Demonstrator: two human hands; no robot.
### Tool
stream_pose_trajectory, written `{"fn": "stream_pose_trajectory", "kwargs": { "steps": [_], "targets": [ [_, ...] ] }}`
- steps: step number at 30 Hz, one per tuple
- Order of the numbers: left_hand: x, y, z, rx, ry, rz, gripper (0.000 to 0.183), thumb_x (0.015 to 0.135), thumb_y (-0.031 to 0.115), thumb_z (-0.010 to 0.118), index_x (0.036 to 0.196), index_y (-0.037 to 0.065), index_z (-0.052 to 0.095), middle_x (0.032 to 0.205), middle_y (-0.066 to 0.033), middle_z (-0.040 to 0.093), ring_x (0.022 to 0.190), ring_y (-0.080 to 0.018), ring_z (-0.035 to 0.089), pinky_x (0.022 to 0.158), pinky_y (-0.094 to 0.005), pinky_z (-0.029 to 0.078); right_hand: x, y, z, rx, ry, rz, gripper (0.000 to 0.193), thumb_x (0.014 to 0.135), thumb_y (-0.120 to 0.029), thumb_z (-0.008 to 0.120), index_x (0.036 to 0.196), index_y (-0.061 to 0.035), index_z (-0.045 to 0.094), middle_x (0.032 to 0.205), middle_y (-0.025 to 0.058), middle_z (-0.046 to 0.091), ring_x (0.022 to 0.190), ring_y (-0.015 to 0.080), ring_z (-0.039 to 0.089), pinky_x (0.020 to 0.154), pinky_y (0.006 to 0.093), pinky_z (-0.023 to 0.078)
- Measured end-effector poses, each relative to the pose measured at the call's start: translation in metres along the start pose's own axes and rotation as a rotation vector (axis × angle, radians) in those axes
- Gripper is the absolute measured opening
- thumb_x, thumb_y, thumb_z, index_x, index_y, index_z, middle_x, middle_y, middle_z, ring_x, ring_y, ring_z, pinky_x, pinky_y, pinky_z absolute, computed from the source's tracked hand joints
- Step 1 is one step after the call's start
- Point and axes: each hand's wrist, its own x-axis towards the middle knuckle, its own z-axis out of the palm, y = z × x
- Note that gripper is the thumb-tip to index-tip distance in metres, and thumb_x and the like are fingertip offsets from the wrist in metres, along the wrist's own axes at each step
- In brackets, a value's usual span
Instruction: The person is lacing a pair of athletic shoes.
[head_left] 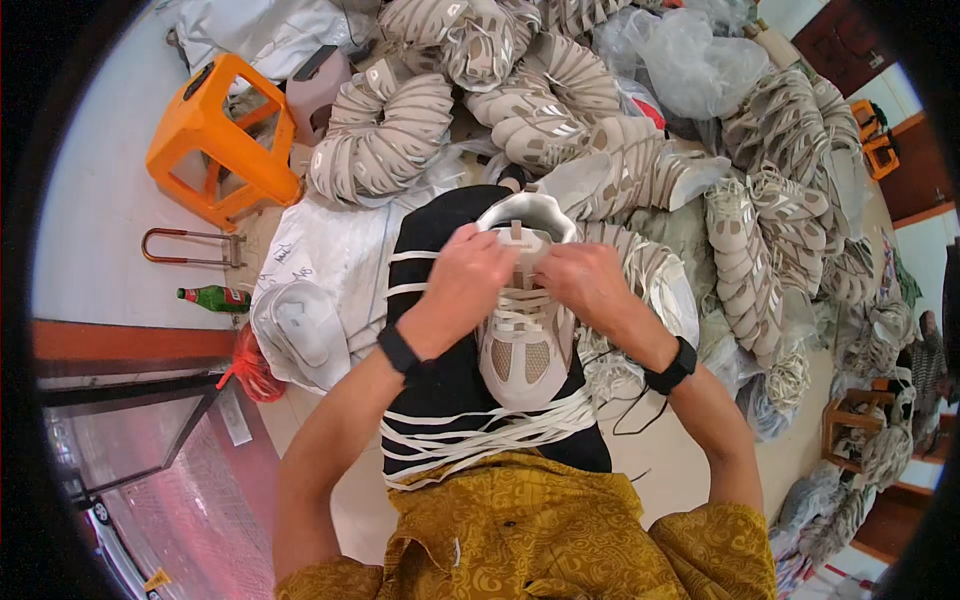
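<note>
A beige and white sneaker rests on my black-covered lap, its toe pointing toward me. White shoelace crosses its lower and middle eyelets. At the upper eyelets, left of the tongue, my left hand is closed in a pinch on the shoelace. My right hand pinches the shoelace on the opposite side, its fingertips against the eyelet edge. My fingers partly hide the strands. Several loose white laces lie across my lap below the toe.
Bundled sneakers are heaped ahead and to the right, some beside clear plastic bags. An orange stool stands at the far left. Near it are a green bottle, a white sack and a red plastic bag.
</note>
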Motion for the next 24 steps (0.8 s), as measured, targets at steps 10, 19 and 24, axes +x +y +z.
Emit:
{"fn": "stream_pose_trajectory", "kwargs": {
  "steps": [10,19,24],
  "targets": [
    [-0.019,0.004,0.015,0.074,-0.021,-0.088,0.003,0.067,0.005,0.057,0.07,0.006,0.055,0.07,-0.0072,0.054,0.073,-0.0228,0.053,0.065,-0.0341,0.039,-0.006,-0.009,0.011,-0.075,-0.001,0.065,0.006,0.069,-0.012,0.055,0.066,-0.0077,0.053,0.059,0.0063,0.054,0.054,0.0236,0.057,0.047,0.0348,0.045],
    [-0.025,0.011,0.02,0.116,0.059,-0.117,0.006,0.062,0.005,0.057,0.067,0.005,0.054,0.065,-0.0059,0.051,0.076,-0.0207,0.051,0.061,-0.0335,0.036,-0.006,-0.02,0.012,-0.144,-0.026,0.103,0.006,0.069,-0.012,0.053,0.068,-0.0068,0.055,0.064,0.0094,0.055,0.06,0.0244,0.061,0.05,0.0348,0.048],
    [-0.023,0.011,0.019,0.162,0.051,-0.099,0.005,0.062,0.005,0.056,0.065,0.006,0.052,0.064,-0.0054,0.051,0.074,-0.0202,0.051,0.06,-0.0326,0.036,0.001,-0.017,0.018,-0.196,-0.107,0.105,0.008,0.069,-0.013,0.053,0.066,-0.0066,0.056,0.064,0.0095,0.056,0.061,0.0249,0.061,0.05,0.0351,0.048]
  ]
}}
